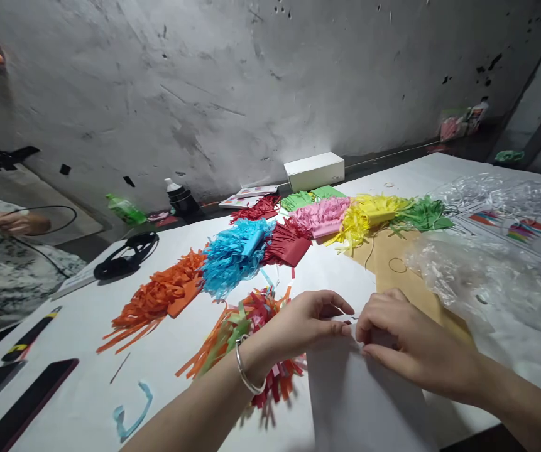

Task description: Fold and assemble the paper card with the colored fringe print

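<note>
1. Hands — the left hand (310, 318) and the right hand (404, 339) — pinch the far edge of a white sheet (359, 402), fingertips close together.
2. The sheet lies at the near side of the surface (86, 389), just right of a multicoloured fringe bundle (246, 316) partly covered by the left forearm.
3. Beyond lie an orange bundle (166, 285), a blue bundle (235, 254) and a pink bundle (322, 215).
4. Brown paper (395, 260) and crumpled clear plastic (468, 270) lie beyond the right hand.
</note>
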The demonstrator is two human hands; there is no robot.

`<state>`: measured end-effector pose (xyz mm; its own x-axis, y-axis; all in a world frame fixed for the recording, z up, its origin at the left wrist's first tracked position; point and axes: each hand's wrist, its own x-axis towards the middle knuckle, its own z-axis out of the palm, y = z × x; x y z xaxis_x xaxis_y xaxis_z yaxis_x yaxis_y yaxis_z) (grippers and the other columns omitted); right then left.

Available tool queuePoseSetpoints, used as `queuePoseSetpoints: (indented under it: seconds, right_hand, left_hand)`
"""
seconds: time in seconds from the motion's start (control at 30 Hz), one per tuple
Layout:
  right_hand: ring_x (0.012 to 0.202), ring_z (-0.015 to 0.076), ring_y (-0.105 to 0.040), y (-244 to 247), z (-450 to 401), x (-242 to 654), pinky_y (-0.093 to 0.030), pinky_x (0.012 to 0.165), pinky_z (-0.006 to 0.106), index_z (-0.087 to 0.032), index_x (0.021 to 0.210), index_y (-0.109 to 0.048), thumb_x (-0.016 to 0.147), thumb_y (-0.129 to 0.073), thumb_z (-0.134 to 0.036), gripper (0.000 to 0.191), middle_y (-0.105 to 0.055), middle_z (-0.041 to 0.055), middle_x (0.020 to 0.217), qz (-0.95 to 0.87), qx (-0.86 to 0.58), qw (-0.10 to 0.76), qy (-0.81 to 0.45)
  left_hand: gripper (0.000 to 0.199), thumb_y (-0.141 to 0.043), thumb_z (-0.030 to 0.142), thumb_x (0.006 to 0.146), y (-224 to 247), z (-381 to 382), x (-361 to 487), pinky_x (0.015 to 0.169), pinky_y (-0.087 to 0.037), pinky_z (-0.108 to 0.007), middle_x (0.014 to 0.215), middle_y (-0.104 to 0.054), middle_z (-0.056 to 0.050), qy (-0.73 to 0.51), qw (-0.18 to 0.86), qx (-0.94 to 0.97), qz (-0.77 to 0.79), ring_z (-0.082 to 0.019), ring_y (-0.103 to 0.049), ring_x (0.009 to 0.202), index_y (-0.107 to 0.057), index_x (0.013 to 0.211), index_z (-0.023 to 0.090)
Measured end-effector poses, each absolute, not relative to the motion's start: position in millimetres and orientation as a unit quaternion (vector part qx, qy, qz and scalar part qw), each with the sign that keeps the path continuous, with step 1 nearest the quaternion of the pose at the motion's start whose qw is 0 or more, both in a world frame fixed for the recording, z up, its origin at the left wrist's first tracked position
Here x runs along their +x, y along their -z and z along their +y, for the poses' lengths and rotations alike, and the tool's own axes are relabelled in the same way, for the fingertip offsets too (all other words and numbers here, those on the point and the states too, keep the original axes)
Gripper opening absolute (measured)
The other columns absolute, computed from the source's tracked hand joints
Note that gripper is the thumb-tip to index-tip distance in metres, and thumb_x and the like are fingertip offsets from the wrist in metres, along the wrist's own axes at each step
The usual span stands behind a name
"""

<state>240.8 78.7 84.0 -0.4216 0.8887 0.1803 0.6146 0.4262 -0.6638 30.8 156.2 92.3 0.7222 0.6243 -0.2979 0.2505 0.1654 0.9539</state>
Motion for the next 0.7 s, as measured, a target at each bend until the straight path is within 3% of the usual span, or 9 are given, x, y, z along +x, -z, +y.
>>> queuePoseSetpoints:
  seconds: [0.2, 0.27, 0.37, 0.43, 0.5, 0.63, 0.7]
  right_hand:
    - [0.084, 0.0168, -0.059, -80.1, 70.5, 236.6, -0.036, 0.084, 0.037, -0.023, 0.087, -0.059, 0.088, -0.065, -0.006, 0.018, -0.066, -0.0042, 0.085, -0.825, -0.459, 0.273, -0.185]
    - [0.083, 0.018, -0.058, -76.1, 67.6, 236.4, -0.036, 0.082, 0.037, -0.023, 0.096, -0.061, 0.089, -0.068, -0.009, 0.018, -0.065, -0.0032, 0.086, -0.824, -0.47, 0.286, -0.134]
    - [0.093, 0.0228, -0.059, -66.8, 65.1, 238.3, -0.037, 0.086, 0.038, -0.025, 0.127, -0.054, 0.084, -0.078, -0.017, 0.05, -0.066, 0.0007, 0.1, -0.803, -0.496, 0.327, -0.041]
    - [0.106, 0.0265, -0.059, -60.6, 65.2, 239.3, -0.037, 0.092, 0.04, -0.026, 0.137, -0.049, 0.08, -0.083, -0.024, 0.066, -0.065, 0.0044, 0.114, -0.791, -0.505, 0.346, -0.017]
    - [0.108, 0.0271, -0.059, -56.7, 66.4, 238.7, -0.039, 0.09, 0.038, -0.026, 0.129, -0.054, 0.077, -0.087, -0.03, 0.062, -0.066, 0.0047, 0.116, -0.79, -0.506, 0.343, -0.043]
    - [0.078, 0.0206, -0.058, -56.7, 69.8, 235.8, -0.039, 0.072, 0.032, -0.023, 0.093, -0.067, 0.085, -0.081, -0.04, 0.024, -0.063, -0.0019, 0.078, -0.776, -0.529, 0.304, -0.161]
    - [0.075, 0.0189, -0.056, -58.6, 70.3, 236.4, -0.038, 0.069, 0.031, -0.022, 0.088, -0.068, 0.094, -0.07, -0.042, 0.021, -0.06, -0.0023, 0.074, -0.756, -0.534, 0.305, -0.225]
  left_hand:
    - [0.049, -0.089, 0.05, 0.068, -95.3, 153.6, 32.4, 0.082, -0.046, -0.032, 0.096, -0.074, -0.008, -0.137, 0.695, 0.619, 0.338, -0.023, -0.066, 0.094, -0.07, 0.097, 0.015]
    - [0.048, -0.088, 0.049, 0.069, -95.4, 153.7, 31.8, 0.08, -0.046, -0.031, 0.094, -0.074, -0.007, -0.133, 0.702, 0.616, 0.332, -0.022, -0.066, 0.09, -0.07, 0.097, 0.015]
    - [0.047, -0.089, 0.049, 0.069, -95.3, 153.0, 30.9, 0.078, -0.046, -0.03, 0.094, -0.073, -0.006, -0.138, 0.704, 0.614, 0.331, -0.02, -0.065, 0.089, -0.071, 0.098, 0.016]
    - [0.048, -0.091, 0.047, 0.067, -96.0, 151.0, 30.9, 0.078, -0.046, -0.029, 0.095, -0.073, -0.006, -0.145, 0.71, 0.603, 0.335, -0.02, -0.064, 0.09, -0.072, 0.098, 0.016]
    - [0.047, -0.092, 0.045, 0.066, -97.9, 147.9, 31.7, 0.079, -0.046, -0.029, 0.096, -0.073, -0.006, -0.15, 0.713, 0.595, 0.339, -0.02, -0.064, 0.09, -0.073, 0.097, 0.016]
    - [0.045, -0.091, 0.045, 0.067, -101.9, 142.2, 34.3, 0.08, -0.046, -0.03, 0.095, -0.074, -0.007, -0.141, 0.705, 0.601, 0.349, -0.02, -0.065, 0.088, -0.074, 0.095, 0.015]
    - [0.044, -0.09, 0.045, 0.068, -102.4, 141.2, 35.0, 0.081, -0.047, -0.031, 0.095, -0.074, -0.007, -0.133, 0.71, 0.597, 0.35, -0.021, -0.066, 0.089, -0.073, 0.096, 0.015]
